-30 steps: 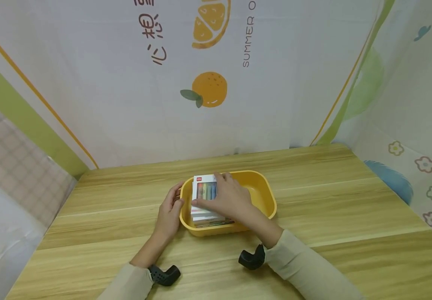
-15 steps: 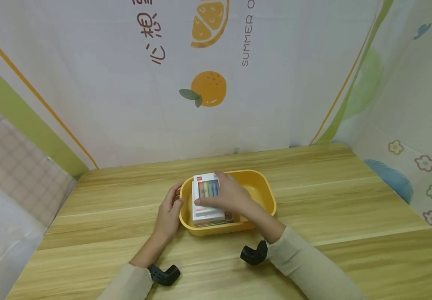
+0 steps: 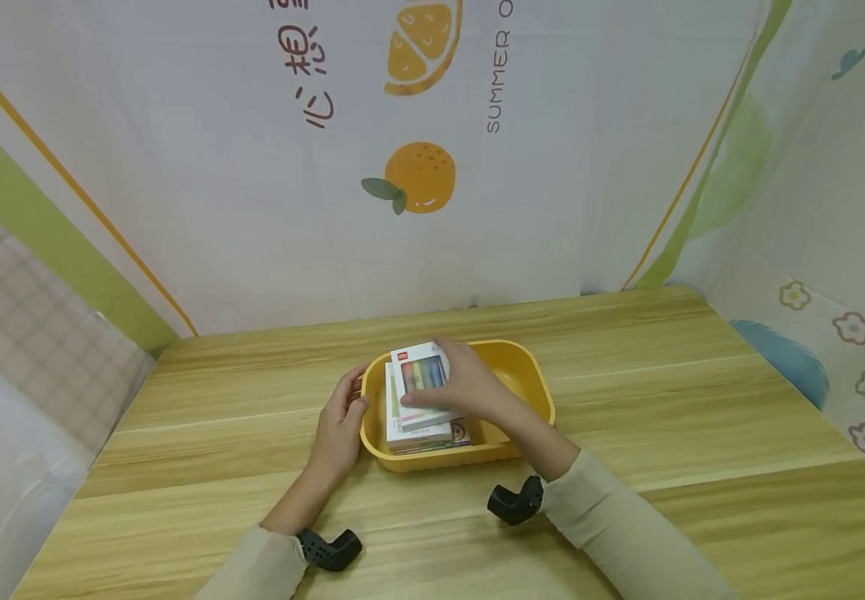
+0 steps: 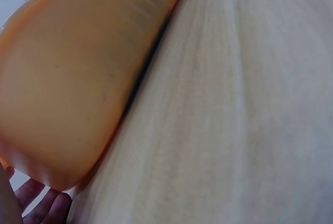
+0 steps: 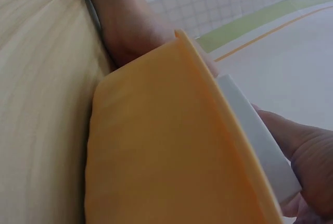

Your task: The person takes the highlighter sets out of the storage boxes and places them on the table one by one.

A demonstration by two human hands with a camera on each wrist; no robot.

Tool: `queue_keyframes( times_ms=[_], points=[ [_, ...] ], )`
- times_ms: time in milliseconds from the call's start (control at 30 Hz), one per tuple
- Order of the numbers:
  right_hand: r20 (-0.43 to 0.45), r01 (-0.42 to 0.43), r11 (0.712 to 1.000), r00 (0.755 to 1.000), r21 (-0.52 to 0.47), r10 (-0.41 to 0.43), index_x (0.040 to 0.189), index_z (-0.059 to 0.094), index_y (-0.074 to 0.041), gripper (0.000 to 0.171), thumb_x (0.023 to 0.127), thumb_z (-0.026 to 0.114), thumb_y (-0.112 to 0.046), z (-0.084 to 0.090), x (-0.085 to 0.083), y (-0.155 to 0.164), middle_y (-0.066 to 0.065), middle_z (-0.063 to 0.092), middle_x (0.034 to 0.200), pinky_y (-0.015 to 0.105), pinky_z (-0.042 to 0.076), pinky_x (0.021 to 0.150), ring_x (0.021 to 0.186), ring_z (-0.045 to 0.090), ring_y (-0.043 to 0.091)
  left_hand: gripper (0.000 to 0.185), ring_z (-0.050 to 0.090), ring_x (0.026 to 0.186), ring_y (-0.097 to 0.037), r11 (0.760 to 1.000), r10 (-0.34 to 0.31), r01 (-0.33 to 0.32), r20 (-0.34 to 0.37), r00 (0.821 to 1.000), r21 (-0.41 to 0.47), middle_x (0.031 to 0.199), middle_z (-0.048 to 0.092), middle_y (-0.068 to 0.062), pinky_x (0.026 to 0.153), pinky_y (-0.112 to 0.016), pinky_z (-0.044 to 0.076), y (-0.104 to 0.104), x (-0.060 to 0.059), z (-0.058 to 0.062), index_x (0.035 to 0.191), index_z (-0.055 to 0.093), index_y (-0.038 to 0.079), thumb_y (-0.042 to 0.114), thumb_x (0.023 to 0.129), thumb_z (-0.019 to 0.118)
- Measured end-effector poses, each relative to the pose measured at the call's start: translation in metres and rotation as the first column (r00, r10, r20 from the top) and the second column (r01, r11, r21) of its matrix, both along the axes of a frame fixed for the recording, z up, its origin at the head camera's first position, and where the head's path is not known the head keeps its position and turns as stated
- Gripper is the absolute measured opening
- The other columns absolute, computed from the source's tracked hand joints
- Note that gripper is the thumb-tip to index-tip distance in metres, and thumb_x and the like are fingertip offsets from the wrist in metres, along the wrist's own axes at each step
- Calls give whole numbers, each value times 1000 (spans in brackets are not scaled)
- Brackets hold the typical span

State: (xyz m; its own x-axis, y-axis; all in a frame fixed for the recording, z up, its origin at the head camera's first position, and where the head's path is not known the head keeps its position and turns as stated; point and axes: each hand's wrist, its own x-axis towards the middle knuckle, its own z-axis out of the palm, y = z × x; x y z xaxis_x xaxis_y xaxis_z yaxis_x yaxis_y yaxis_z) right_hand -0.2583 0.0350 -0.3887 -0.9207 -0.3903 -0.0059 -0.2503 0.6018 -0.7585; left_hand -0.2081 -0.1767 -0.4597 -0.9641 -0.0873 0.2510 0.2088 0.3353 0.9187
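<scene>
"SUMMER" on the backdrop (image 3: pixel 497 82)

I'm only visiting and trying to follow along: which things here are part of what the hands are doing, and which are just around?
In use:
- top white box of coloured pens, gripped by the right hand
- yellow tub, steadied by the left hand
- remaining boxes stacked in the tub

Just around:
- wooden table
- printed orange backdrop

the orange tub (image 4: pixel 78 78) fills the upper left, its smooth outer wall curving down onto the pale wooden surface (image 4: pixel 234 120). fingertips (image 4: pixel 44 206) of the left hand show just beneath its lower corner.
</scene>
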Motion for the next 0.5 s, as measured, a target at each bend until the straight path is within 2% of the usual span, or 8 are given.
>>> queue_keyframes(
  times_ms=[167,500],
  points=[
    [8,7,1000,1000,-21,-7,158,33,-8,110,71,89,-47,1,-1,3,16,40,160,55,35,119,143,43,36,50,62,114,-24,1000,3,-3,-4,1000,-5,131,63,-17,85,-19,54,0,0,0,148,48,12,8,99,41],
    [37,22,999,999,-40,-20,159,30,-11,111,71,90,-42,7,-4,7,15,42,159,53,38,116,137,49,34,49,61,118,-30,1000,-4,4,-4,1000,10,131,63,-18,87,-17,52,0,0,0,148,49,12,8,100,41]
  ],
)
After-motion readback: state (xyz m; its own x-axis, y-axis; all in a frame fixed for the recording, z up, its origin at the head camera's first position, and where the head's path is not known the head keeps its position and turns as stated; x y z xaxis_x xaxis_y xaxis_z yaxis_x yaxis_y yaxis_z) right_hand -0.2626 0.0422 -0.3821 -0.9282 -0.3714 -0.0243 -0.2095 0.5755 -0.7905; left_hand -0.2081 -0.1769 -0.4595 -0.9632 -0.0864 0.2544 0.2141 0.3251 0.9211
